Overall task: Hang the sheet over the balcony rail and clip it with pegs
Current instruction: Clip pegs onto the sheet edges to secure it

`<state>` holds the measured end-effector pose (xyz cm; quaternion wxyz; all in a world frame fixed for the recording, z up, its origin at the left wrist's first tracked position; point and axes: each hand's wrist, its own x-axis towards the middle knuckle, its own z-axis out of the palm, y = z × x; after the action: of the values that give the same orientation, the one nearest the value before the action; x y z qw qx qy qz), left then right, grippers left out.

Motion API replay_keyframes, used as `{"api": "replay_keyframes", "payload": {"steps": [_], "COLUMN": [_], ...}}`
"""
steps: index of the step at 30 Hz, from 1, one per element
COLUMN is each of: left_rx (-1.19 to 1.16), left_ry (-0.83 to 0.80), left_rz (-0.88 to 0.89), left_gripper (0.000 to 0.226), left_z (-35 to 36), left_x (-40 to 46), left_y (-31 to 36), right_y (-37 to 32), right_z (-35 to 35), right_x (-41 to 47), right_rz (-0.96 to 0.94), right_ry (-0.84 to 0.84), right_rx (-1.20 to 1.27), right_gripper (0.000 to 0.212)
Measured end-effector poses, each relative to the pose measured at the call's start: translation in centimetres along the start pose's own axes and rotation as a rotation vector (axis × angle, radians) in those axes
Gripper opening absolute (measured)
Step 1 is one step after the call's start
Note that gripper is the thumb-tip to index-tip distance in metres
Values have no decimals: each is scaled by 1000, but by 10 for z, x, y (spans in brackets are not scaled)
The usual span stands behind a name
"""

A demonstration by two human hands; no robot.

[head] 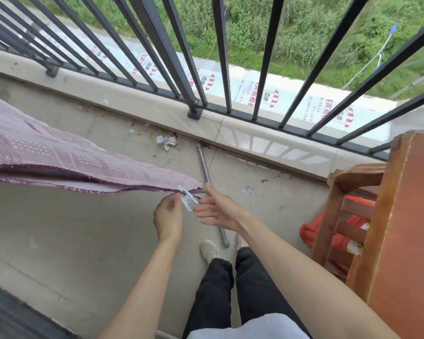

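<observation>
A pink patterned sheet (59,155) stretches from the left edge toward the middle, its corner ending by my hands. My left hand (168,216) pinches that corner near a white fabric tag (187,199). My right hand (217,209) is open beside it, fingers straight and pointing left, touching the tag area. The black balcony rail (196,104) with vertical bars runs across the top, well beyond the sheet. No pegs can be seen.
A grey metal pipe (206,172) lies on the tiled floor below my hands. Bits of litter (168,141) lie by the kerb. A brown wooden cabinet and chair (389,216) with an orange bag (311,228) fill the right. My legs and shoes (209,250) are below.
</observation>
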<state>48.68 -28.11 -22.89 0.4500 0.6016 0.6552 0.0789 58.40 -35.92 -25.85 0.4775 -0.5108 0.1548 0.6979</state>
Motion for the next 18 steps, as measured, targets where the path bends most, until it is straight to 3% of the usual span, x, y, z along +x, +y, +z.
{"api": "replay_keyframes", "payload": {"steps": [4,7,14,18], "left_rx": [237,462,772,805], "left_ry": [-234,-417,-724,-835], "left_rz": [159,477,1185,1560], "left_gripper": [27,35,46,41], "left_z": [-2,-3,16,35], "left_x": [-28,-51,-128,-194], "left_y": [-15,-19,7,3], "right_y": [22,49,161,247], "right_z": [-18,-42,-66,-72], "right_x": [-38,-82,-226,-280], "right_rz": [-171,-305,-541,-479], "right_ry": [237,454,1017,1307], "right_rx": [-141,-384,-373,-369], "right_gripper": [42,44,55,54]}}
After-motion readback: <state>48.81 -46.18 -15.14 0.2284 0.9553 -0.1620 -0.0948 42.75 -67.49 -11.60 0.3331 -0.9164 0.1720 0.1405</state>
